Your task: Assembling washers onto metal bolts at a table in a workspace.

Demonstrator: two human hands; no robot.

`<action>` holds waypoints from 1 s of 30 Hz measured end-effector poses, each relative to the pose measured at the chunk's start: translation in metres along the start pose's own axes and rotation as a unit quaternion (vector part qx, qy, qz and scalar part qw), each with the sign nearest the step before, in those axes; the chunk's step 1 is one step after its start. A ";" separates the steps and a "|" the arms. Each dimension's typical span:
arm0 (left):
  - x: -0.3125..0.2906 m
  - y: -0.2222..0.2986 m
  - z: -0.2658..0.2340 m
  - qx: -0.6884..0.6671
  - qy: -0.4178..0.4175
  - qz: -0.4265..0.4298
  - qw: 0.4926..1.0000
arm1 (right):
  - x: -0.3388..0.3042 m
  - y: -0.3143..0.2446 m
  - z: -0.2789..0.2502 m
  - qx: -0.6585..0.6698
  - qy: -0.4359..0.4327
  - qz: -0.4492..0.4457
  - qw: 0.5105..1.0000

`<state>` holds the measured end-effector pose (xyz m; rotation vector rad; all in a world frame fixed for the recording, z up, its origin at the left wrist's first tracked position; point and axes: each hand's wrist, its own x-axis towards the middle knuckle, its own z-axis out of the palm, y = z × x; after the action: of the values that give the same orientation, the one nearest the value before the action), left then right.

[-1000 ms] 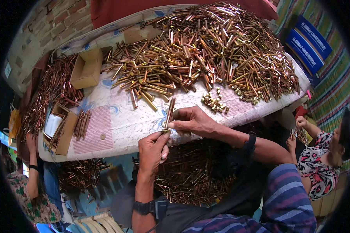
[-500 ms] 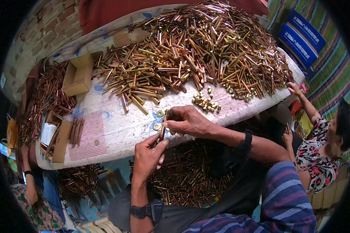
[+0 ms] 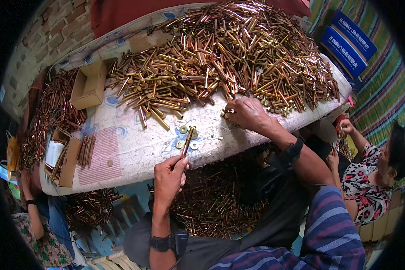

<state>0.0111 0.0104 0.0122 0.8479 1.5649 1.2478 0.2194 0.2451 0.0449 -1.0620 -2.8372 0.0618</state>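
Note:
My left hand is closed round the lower end of a long copper-coloured sleeve anchor bolt, which tilts up and slightly right at the table's near edge. Several round washers lie on the cloth around its upper end. To the right, my right hand reaches over the table with fingers curled in on small brass nuts; the hand covers most of that cluster and partly hides its fingertips. More brass nuts sit at the edge of the big heap, right of the hand.
A large heap of metal sleeves and bolts covers the back of the cloth-covered table. Cardboard boxes stand at left, blue boxes at far right. More parts lie below. Co-workers sit at right and lower left.
My right hand has left the bolt's upper end and moved right and back to the nuts. The left hand keeps the bolt. The right co-worker's hand has drawn back from the table edge.

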 end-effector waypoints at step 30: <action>-0.005 -0.006 -0.006 0.052 -0.016 0.036 0.998 | -0.008 -0.076 -0.021 0.438 -0.109 -0.109 0.886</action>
<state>0.0072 0.0020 0.0080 0.9941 1.5980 1.2053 0.1785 0.1829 0.0710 -0.5348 -2.5469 1.3565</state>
